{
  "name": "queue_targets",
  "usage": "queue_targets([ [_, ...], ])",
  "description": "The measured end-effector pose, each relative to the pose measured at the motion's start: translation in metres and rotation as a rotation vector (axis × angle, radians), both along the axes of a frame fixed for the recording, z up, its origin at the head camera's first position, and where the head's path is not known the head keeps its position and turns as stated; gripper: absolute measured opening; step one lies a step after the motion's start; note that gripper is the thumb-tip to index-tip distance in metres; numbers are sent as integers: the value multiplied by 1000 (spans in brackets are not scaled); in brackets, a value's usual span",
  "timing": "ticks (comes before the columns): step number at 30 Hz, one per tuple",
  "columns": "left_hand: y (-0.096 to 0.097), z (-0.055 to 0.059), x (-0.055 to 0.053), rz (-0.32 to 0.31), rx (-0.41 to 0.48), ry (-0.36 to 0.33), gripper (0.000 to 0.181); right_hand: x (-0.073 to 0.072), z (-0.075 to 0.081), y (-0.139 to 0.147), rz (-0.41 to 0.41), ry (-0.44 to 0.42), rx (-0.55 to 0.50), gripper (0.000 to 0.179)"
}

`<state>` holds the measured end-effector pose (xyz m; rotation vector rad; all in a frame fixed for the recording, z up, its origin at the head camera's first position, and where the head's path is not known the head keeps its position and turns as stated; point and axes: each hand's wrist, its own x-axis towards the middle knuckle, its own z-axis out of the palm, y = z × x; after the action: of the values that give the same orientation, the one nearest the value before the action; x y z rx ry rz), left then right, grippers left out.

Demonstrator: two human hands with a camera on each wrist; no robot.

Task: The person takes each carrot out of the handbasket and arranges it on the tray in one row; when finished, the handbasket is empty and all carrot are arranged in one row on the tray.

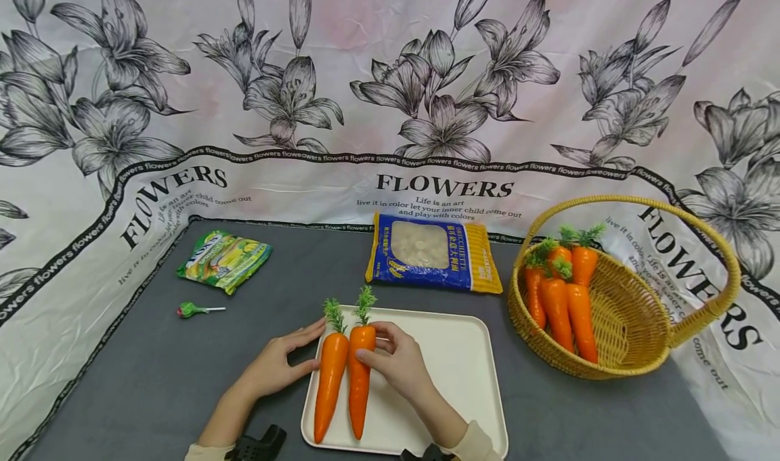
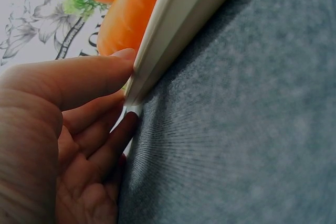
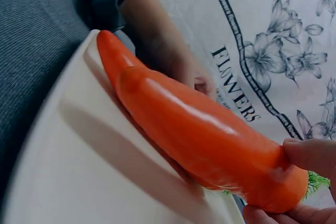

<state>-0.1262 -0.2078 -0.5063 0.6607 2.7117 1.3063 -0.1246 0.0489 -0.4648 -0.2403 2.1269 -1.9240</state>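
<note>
Two orange carrots with green leafy tops lie side by side along the left part of a cream tray (image 1: 439, 380). The right hand (image 1: 402, 361) pinches the right carrot (image 1: 359, 386) near its leafy end, between thumb and fingers. In the right wrist view that carrot (image 3: 184, 124) appears slightly raised above the tray, its shadow beneath. The left carrot (image 1: 331, 386) rests on the tray. At the tray's left side is the left hand (image 1: 277, 363), fingers extended. Its thumb (image 2: 100, 74) touches the rim in the left wrist view; its other fingertips are partly hidden by the tray corner.
A wicker basket (image 1: 634, 319) with a tall handle holds several carrots at the right. Behind the tray lies a blue and yellow pasta bag (image 1: 432, 253). A green candy packet (image 1: 224, 260) and a lollipop (image 1: 198, 309) lie on the grey cloth at the left.
</note>
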Motion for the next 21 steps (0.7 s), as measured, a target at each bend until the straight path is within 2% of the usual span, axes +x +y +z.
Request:
queue_targets([
  [5, 0, -1, 0, 4, -12, 1, 58, 8, 17, -3, 32, -4, 48, 46],
  [13, 0, 0, 1, 4, -11, -8, 56, 1, -15, -5, 39, 28, 154, 48],
  [21, 0, -1, -1, 7, -28, 0, 55, 1, -19, -4, 17, 131, 327, 50],
])
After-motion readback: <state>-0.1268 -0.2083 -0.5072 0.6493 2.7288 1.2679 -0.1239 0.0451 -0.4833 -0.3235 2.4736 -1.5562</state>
